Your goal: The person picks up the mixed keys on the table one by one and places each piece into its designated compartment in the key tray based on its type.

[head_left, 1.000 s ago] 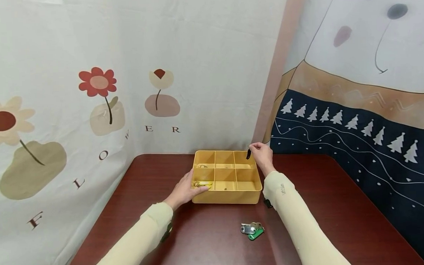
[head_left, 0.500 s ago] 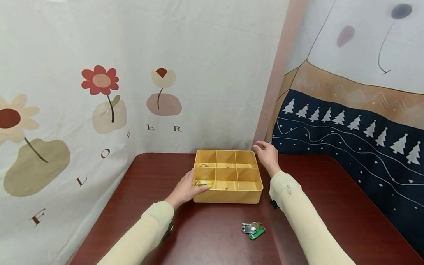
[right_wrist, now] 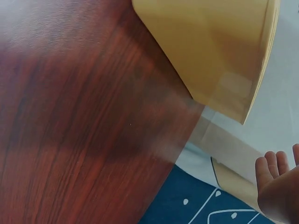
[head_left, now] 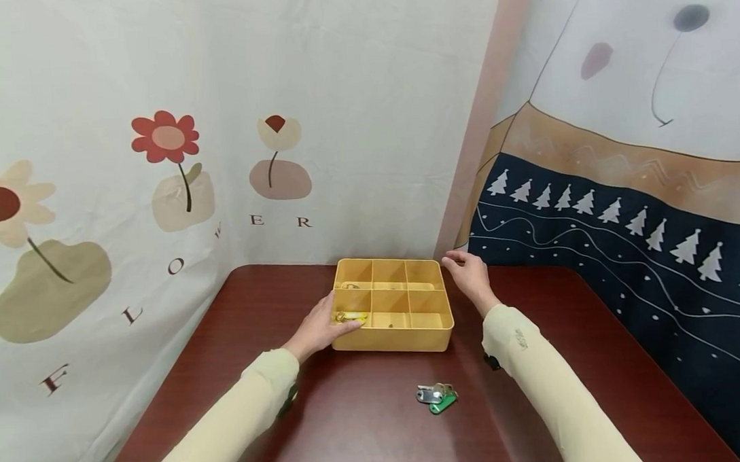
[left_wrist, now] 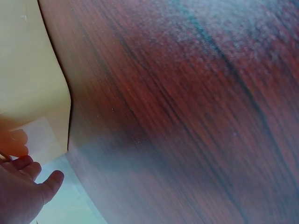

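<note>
A yellow box (head_left: 392,339) with six compartments stands at the far side of the table. My left hand (head_left: 321,326) holds its front left corner, thumb over the rim and fingers along the left wall. In the left wrist view the fingers (left_wrist: 33,171) are at that wall. My right hand (head_left: 471,276) hovers beside the back right corner, fingers loosely bent, holding nothing. It is apart from the box wall (right_wrist: 205,51) in the right wrist view. A yellow key tag (head_left: 353,316) lies in the front left compartment. Keys with a grey tag (head_left: 429,396) and a green tag (head_left: 443,403) lie on the table.
The dark red wooden table (head_left: 364,415) ends just behind the box at a white flower-print curtain (head_left: 366,122). A dark blue tree-print cloth (head_left: 597,264) hangs on the right. A ring-like item (head_left: 350,286) shows in the back left compartment.
My right hand held a black strip over the back right compartment; it has let go and moved right, off the box. The strip is out of sight. The left hand stays put.
</note>
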Demonstrator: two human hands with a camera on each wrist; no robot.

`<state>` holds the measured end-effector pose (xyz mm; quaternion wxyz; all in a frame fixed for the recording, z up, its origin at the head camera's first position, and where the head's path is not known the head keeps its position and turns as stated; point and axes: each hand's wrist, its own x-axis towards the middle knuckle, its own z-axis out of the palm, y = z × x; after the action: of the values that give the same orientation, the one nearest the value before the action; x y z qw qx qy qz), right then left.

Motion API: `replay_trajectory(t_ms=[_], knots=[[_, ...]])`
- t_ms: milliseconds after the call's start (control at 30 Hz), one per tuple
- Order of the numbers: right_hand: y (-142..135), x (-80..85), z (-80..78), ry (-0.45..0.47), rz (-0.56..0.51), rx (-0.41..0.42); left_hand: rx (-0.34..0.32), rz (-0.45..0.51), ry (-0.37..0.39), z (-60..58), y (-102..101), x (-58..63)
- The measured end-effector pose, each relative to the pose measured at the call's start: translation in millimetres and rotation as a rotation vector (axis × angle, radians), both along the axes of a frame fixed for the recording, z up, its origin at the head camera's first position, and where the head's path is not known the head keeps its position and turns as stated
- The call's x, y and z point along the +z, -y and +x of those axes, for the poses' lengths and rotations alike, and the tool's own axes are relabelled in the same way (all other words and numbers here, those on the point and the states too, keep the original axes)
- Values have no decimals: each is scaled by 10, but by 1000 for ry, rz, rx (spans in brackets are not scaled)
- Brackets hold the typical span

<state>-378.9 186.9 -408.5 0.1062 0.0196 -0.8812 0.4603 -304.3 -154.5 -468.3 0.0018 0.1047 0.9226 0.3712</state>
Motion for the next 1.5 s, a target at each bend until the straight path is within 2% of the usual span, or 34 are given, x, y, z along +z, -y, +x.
replay_trajectory(t_ms=[400,600,900,1233,1500], knots=[[-87,-96,176,5,-26,38,-14,9,-22,-6,-2,10],[-169,-128,307,44,-45,54,-23,16,-30,0,-2,25],[-389,-220,521,49,-5,98,-27,10,-28,-17,1,16],[-538,-438,803,73,12,169,-28,17,-26,-36,9,7],[-507,-601,1105,97,-12,245,-29,27,-43,-32,7,7]])
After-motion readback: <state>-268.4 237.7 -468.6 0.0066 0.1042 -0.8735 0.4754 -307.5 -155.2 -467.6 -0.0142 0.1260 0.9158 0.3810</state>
